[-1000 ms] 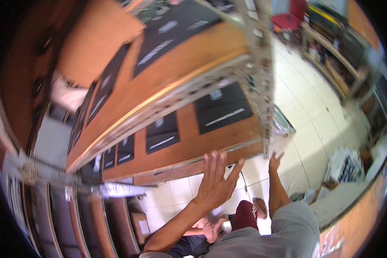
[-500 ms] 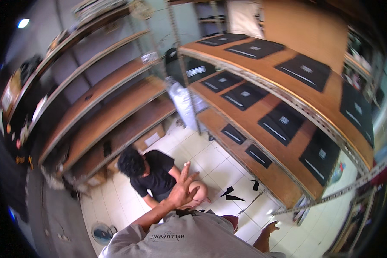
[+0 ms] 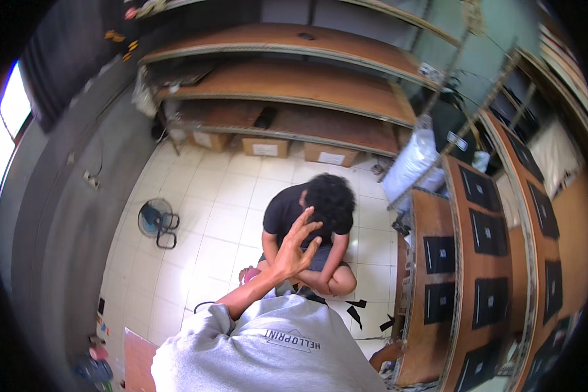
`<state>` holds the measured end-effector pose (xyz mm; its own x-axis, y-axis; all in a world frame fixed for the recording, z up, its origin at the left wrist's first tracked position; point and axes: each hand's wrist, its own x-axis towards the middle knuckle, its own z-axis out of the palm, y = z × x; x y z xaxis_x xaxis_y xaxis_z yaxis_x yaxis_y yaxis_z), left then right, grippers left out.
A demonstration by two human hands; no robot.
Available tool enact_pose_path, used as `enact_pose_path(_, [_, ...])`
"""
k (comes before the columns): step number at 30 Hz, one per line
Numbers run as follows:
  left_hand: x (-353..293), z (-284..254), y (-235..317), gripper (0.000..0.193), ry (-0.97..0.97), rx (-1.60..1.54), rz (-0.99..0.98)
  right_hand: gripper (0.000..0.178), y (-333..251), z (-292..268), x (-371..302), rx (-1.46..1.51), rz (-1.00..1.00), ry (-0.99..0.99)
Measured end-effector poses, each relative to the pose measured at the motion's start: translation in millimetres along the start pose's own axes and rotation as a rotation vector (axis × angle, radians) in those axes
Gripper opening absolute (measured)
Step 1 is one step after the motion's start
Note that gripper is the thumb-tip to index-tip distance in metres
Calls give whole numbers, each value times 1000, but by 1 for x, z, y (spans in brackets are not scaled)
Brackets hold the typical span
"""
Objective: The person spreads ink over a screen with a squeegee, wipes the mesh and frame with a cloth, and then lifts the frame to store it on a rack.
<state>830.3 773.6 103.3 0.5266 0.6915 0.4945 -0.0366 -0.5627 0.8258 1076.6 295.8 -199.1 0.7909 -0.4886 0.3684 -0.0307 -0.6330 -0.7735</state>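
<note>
My left hand [image 3: 297, 251] is raised in front of my chest, its fingers spread and nothing in it. Behind it, a person in a black T-shirt [image 3: 282, 212] sits cross-legged on the tiles, head bent down. At the lower right my right hand [image 3: 387, 354] hangs low by the edge of a shelf rack [image 3: 431, 356]. It looks a little blurred, its fingers seem loosely stretched out, and no object shows in it. Black scraps [image 3: 354, 316] lie on the floor between the seated person and that rack.
Flat black pieces [image 3: 490, 302] lie spaced out on the right rack's boards. Along the far wall stands a brown shelf unit [image 3: 294, 85] with cardboard boxes [image 3: 265, 146] under it. A plastic-wrapped roll [image 3: 408, 160] leans in the corner. A fan [image 3: 155, 218] is on the floor at left.
My view has swung left, bringing the far shelves and seated person to the middle and the rack to the right edge. My left hand stays raised; my right now appears beside the rack.
</note>
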Motion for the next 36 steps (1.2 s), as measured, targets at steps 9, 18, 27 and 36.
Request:
enact_pose_path(9, [11, -205, -137, 36, 738, 66, -320, 51, -431, 13, -145, 595, -677, -620])
enact_pose_path(18, [-58, -395, -256, 46, 1010, 176, -831, 59, -669, 45, -337, 752, -816, -1097])
enact_pose_path(27, [-104, -460, -256, 45, 1094, 236, -1038, 91, -752, 91, -418, 993, -405, -1457])
enact_pose_path(36, [-66, -436, -291, 50, 945, -127, -1079, 97, -817, 135, -511, 1259, 851, -2262])
